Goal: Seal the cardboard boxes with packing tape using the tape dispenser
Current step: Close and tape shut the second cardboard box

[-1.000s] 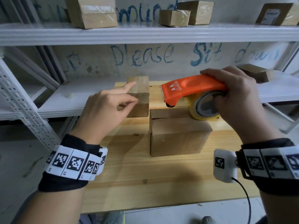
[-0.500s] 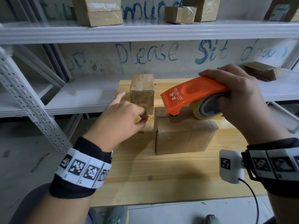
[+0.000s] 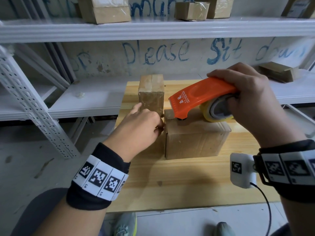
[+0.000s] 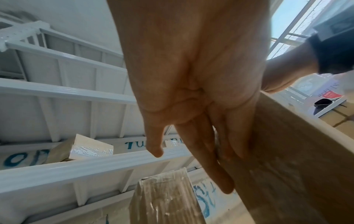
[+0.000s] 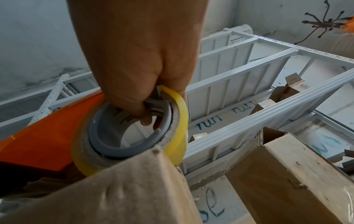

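A brown cardboard box (image 3: pixel 196 140) stands mid-table on the wooden table (image 3: pixel 179 184). My right hand (image 3: pixel 252 103) grips the orange tape dispenser (image 3: pixel 201 94), whose front end and yellow tape roll (image 3: pixel 216 113) rest on the box's top. In the right wrist view my fingers (image 5: pixel 141 115) hook through the roll's grey core, above the box (image 5: pixel 124 189). My left hand (image 3: pixel 141 126) is at the box's left face. The left wrist view shows its fingers (image 4: pixel 216 166) lying nearly straight against that cardboard side (image 4: pixel 296 174). A taller taped box (image 3: pixel 151 92) stands just behind.
White metal shelving runs behind the table, with an upright (image 3: pixel 34 106) at the left. Several taped boxes (image 3: pixel 105 9) sit on the upper shelf. A flat carton (image 3: pixel 277 72) lies on the right shelf. Bare wood lies in front of the box.
My left hand dropped from beside the tall rear box to the left face of the near box. The dispenser stayed on the box top, shifted slightly.
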Demonstrator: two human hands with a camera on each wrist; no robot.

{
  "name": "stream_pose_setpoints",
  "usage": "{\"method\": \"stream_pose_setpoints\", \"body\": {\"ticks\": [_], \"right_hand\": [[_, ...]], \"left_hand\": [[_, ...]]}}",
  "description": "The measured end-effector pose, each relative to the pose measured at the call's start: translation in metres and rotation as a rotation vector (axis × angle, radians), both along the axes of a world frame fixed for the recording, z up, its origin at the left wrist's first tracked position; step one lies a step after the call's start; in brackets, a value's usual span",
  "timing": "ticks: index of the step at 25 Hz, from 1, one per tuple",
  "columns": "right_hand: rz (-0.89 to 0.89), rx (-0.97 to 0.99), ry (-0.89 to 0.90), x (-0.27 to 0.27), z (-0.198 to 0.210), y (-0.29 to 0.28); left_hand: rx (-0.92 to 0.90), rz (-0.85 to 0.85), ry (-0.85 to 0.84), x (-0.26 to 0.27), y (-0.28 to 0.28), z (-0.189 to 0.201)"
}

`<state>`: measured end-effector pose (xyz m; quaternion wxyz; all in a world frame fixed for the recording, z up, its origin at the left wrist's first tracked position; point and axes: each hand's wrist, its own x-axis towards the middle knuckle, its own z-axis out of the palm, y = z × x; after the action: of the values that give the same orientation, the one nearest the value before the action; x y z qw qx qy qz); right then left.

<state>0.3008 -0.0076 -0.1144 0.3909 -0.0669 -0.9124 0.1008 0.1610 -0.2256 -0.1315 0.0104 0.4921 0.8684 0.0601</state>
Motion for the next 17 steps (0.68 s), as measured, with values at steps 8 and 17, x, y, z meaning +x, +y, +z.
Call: {"method": "stream_pose_setpoints", "body": {"ticks": [8, 17], "right_hand": [[0.010, 0.042, -0.023, -0.002, 0.001, -0.004], [0.016, 0.008, -0.014, -0.002, 0.001, -0.005]], "left_hand": [[-0.061, -0.014, -0.453, -0.025, 0.002, -0.021], [-0.237, 0.047, -0.333, -0.015, 0.013, -0.015]]}}
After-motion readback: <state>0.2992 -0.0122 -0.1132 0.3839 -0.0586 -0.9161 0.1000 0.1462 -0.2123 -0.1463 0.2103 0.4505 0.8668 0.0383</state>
